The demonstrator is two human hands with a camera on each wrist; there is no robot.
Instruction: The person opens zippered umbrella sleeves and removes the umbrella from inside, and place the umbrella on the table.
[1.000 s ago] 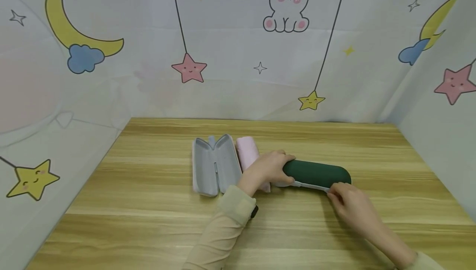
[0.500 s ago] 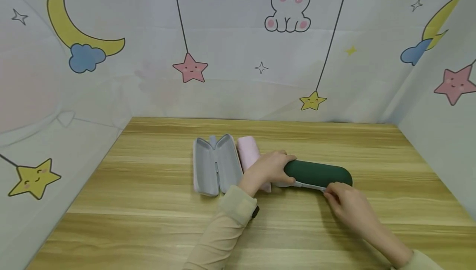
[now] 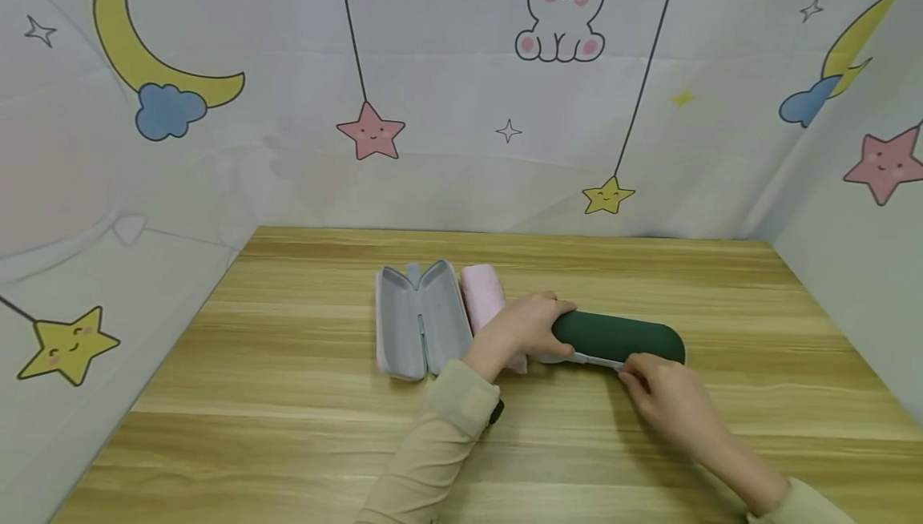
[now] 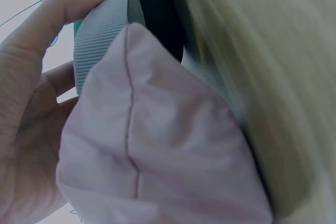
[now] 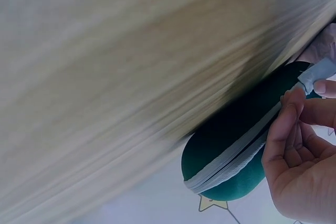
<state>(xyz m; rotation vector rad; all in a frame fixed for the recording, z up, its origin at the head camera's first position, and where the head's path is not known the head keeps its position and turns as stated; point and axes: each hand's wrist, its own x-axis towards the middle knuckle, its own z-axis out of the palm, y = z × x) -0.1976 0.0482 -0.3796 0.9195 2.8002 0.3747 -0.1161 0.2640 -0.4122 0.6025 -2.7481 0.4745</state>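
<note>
A dark green zippered case (image 3: 620,336) lies lengthwise on the table. My left hand (image 3: 530,324) grips its left end; in the left wrist view the thumb (image 4: 86,4) presses on a ribbed grey strap (image 4: 100,43) at that end. Along the near side of the case runs a grey zipper (image 5: 231,158). My right hand (image 3: 671,392) pinches at this zipper, about midway along the case, fingertips right on the grey tape. The bit between those fingertips is hidden. Under the left wrist lies a pink rolled fabric bundle (image 3: 481,296), its seamed end large in the left wrist view.
Left of the pink bundle, an open hard case (image 3: 400,328) with a grey lining lies flat, both halves up. The wooden table (image 3: 252,428) meets a white printed cloth (image 3: 447,187) at the back, and more of it hangs at both sides.
My right hand has slid a little to the left along the zipper, showing more of the green case's right end. The left hand keeps its grip in place.
</note>
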